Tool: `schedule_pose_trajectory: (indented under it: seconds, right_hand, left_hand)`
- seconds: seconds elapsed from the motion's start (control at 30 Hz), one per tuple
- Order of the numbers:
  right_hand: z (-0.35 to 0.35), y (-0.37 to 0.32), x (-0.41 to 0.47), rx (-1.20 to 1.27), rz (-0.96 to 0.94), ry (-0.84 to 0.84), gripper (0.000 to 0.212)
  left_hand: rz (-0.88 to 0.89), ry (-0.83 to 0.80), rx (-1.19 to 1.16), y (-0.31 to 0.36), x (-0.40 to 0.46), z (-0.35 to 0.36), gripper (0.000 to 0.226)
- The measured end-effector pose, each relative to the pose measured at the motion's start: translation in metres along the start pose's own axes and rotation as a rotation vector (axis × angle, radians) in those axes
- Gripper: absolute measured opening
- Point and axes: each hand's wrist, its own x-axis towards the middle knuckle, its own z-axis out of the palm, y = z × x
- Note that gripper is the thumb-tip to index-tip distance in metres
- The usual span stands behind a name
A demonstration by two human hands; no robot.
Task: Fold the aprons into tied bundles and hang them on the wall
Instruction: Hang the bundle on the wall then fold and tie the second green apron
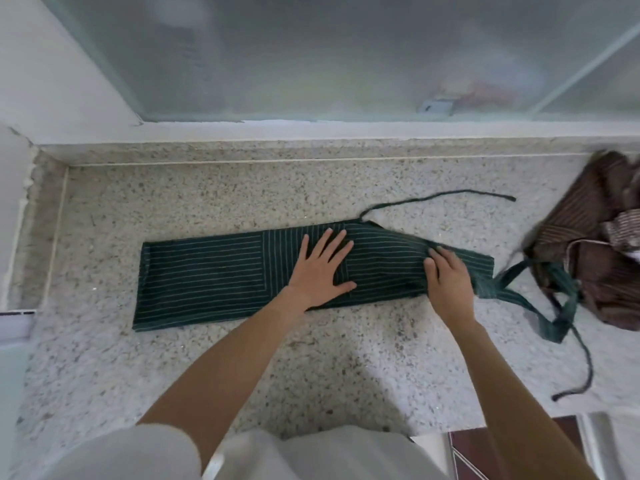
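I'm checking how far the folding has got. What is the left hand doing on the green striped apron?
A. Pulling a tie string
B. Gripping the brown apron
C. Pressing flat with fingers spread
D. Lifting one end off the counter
C: the left hand lies flat, fingers spread, on the middle of the folded green striped apron.

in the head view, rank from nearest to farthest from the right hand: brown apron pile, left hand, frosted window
From the right hand:
1. left hand, just to its left on the green apron
2. brown apron pile, at the counter's right edge
3. frosted window, behind the counter
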Motion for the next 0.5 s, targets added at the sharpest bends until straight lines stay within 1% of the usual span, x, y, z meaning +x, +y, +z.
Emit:
schedule_pose_trajectory:
  seconds: [0.07, 0.1, 0.17, 0.27, 0.4, 0.5]
  right_hand:
    - [-0.004, 0.009, 0.002, 0.097, 0.049, -0.127, 0.043]
    - [-0.003, 0.011, 0.003, 0.086, 0.026, -0.15, 0.038]
    - [-0.004, 0.024, 0.0, 0.022, -0.054, -0.131, 0.031]
    - [-0.003, 0.035, 0.001, -0.084, -0.111, -0.105, 0.04]
    - [-0.003, 0.04, 0.005, -0.189, -0.11, -0.079, 0.048]
    - [-0.004, 0.046, 0.017, -0.33, -0.075, -0.074, 0.039]
  left_hand:
    - [0.019, -0.005, 0.022, -0.011, -0.006, 0.001, 0.084]
    - [0.016, -0.002, 0.012, -0.019, -0.011, 0.001, 0.083]
    - [-0.015, -0.005, -0.014, -0.027, -0.024, 0.001, 0.083]
    - [-0.097, -0.02, -0.04, -0.039, -0.043, -0.001, 0.085]
    - [-0.181, -0.007, -0.057, -0.028, -0.045, -0.008, 0.083]
    - [-0.249, -0.02, -0.07, -0.011, -0.039, -0.007, 0.099]
